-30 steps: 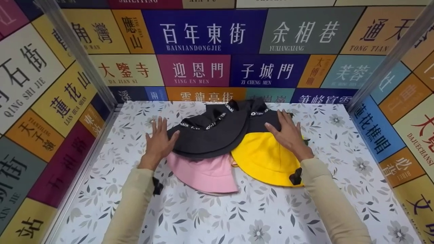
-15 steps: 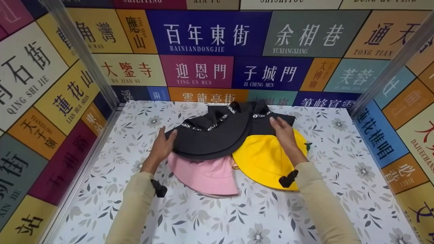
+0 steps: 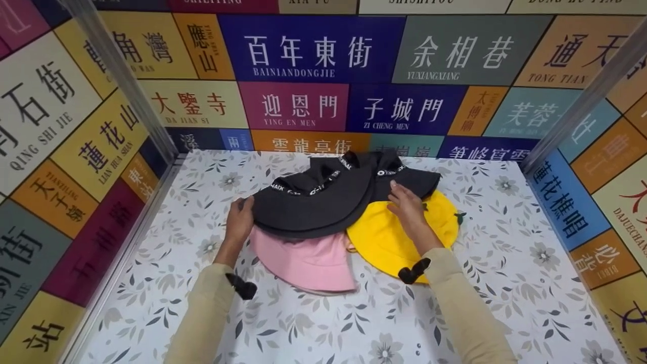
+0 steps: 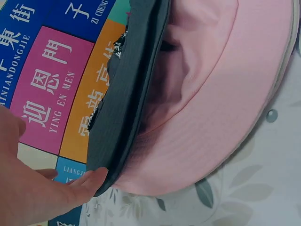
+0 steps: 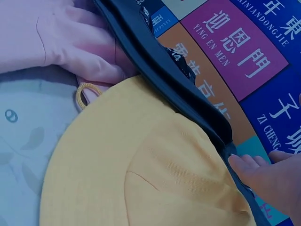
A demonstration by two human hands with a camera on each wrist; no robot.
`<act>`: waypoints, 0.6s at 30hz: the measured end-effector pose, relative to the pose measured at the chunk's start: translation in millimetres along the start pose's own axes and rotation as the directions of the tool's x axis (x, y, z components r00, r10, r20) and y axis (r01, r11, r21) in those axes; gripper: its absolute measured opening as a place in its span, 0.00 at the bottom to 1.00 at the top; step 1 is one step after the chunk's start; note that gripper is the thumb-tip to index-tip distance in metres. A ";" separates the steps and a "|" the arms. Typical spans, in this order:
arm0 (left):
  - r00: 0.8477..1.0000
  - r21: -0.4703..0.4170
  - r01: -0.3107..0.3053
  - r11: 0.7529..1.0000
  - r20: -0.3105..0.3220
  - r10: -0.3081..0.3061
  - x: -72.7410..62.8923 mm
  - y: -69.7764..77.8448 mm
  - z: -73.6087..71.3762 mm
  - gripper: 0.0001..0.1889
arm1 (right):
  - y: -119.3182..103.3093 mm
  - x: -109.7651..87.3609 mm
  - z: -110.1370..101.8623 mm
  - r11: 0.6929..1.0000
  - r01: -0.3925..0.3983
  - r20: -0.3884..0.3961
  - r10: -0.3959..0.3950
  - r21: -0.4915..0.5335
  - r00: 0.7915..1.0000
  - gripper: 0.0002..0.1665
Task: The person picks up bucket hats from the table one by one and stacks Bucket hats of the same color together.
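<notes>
A black wide-brimmed hat (image 3: 308, 210) with white lettering along its band lies over a pink bucket hat (image 3: 308, 265). At the left end of its brim, my left hand (image 3: 239, 220) pinches the edge; in the left wrist view the thumb presses the black brim (image 4: 124, 108) and the other fingers are partly hidden behind. My right hand (image 3: 410, 217) is over the yellow bucket hat (image 3: 381, 237), fingers loosely bent, tips close to a second black hat (image 3: 412, 181). In the right wrist view that thumb overlaps a dark brim's edge (image 5: 230, 149).
The hats are bunched at the back of a table (image 3: 303, 328) with a leaf-and-flower cover. Printed panels (image 3: 308, 50) wall the back and both sides, with clear corner strips. A yellow cord loop (image 5: 84, 94) hangs between the pink and yellow hats.
My left hand has drawn in from spread fingers to a pinch on the black brim. The right hand has moved left and toward me, off the second black hat. The hats have hardly moved.
</notes>
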State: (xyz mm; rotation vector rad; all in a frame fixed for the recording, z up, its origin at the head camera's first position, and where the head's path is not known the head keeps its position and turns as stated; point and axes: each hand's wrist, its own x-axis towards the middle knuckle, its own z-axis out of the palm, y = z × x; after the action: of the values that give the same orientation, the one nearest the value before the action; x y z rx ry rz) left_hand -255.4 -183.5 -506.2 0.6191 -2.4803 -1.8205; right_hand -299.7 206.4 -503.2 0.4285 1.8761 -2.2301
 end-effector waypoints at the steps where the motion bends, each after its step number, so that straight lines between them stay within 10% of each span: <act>1: 1.000 -0.027 0.013 1.000 -0.013 -0.013 -0.3 -1.1 1.1 0.35 | 1.7 0.4 1.6 0.999 -0.015 0.002 0.015 0.030 1.000 0.45; 18: 0.979 -0.224 0.155 0.962 -0.098 -0.180 -2.9 -20.2 17.9 0.31 | 24.2 7.7 36.4 0.980 -0.064 0.005 0.064 0.186 0.998 0.43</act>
State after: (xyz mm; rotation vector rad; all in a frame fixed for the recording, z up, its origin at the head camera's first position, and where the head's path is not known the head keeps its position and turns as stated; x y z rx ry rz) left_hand -250.6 -171.2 -529.9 0.9175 -2.1775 -2.0087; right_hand -302.3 166.7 -522.7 0.5127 1.6356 -2.3712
